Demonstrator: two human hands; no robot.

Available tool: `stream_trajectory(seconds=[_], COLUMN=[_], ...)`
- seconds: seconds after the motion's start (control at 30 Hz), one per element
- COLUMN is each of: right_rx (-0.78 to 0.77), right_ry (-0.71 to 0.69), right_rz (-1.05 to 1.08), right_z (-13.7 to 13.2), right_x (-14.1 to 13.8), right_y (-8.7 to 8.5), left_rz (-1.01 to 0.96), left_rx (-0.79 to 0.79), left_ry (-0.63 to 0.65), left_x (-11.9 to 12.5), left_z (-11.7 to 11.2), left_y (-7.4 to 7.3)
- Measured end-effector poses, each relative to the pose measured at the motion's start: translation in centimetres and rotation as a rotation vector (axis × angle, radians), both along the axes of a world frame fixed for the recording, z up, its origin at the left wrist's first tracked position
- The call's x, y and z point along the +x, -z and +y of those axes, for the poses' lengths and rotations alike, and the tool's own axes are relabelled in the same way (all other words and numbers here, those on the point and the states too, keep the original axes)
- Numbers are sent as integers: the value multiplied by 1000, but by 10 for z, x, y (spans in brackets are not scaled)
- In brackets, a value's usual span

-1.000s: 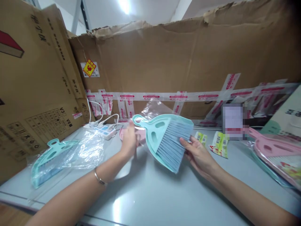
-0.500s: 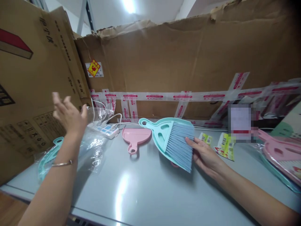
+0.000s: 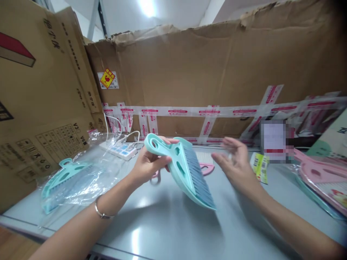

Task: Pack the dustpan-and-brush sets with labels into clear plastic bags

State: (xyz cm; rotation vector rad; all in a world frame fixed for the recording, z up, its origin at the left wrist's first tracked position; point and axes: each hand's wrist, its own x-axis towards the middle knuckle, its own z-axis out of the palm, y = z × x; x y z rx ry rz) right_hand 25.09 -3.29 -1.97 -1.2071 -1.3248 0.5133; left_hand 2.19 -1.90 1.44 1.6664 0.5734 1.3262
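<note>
Left hand (image 3: pixel 148 164): closed around the handle end of the teal dustpan (image 3: pixel 180 169), thumb on top, fingers wrapped underneath. Holds it above the tabletop (image 3: pixel 168 227), tipped on edge, handle loop up and to the left, wide end down and to the right. Can't tell whether the low corner touches the tabletop.

Brush (image 3: pixel 199 177): grey-blue bristles, nested inside the dustpan, facing the right hand.

Right hand (image 3: pixel 235 166): spread, palm toward the dustpan, fingers apart and motion-blurred. Holds nothing, sits just right of the dustpan with a gap between them.

Bracelet (image 3: pixel 101 213) on the left wrist.

Behind the dustpan, between the two hands: pink dustpan (image 3: pixel 206 168) flat on the tabletop, mostly hidden.

Beyond the left hand: white power strip (image 3: pixel 119 151) with cables plugged in, close to the cardboard wall (image 3: pixel 189 68).

Left of the left hand, well apart: second teal dustpan set (image 3: pixel 63 178) lying flat inside a clear plastic bag (image 3: pixel 94 169), crumpled around it.

Just right of the right hand: yellow-green barcode labels (image 3: pixel 260 164) on the tabletop.

Far right: bagged pink sets (image 3: pixel 322 173) stacked at the tabletop edge, partly cut off by the frame.

Left side: tall cardboard boxes (image 3: pixel 40 90) standing against the tabletop. Strips of red-printed tape (image 3: pixel 176 111) run along the cardboard wall behind both hands.
</note>
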Motion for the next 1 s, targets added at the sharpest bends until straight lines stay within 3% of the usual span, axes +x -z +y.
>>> stream_trajectory(seconds=[0.03,0.1,0.2,0.27,0.4,0.6,0.67,0.77,0.9,1.0], right_rx=[146,301,290,271,420,781,785,538,235,175], right_ry=[3,-164,-443,-514,-442,-59,-119,-317,-421,-468], right_rz=[-169,-475,-693,-736,-760,-777,-848,-1017,-1139,-1114], right_z=[-3,-8,-10,-9,-11,0,17,44,61,63], right_x=[-1,-4,-13,-20,-27,1,16,30,30,29], right_y=[-7,-23,-46,-55,-70,-94,-84,-44,14,35], left_rz=[15,68,164,209,160,38,170,615,1125,1256], left_rx=[47,131,259,369,550,620,681,731,610,520], left_ry=[-3,-4,-18,-62,-261,-657,-687,-591,-512,-454], left_x=[1,4,6,6,2,-23,-34,-42,-43,-44], left_z=[-5,-13,-20,-21,-20,-8,5,26,46,51], left_y=[-4,-9,-13,-12,-11,-16,-12,2,24,30])
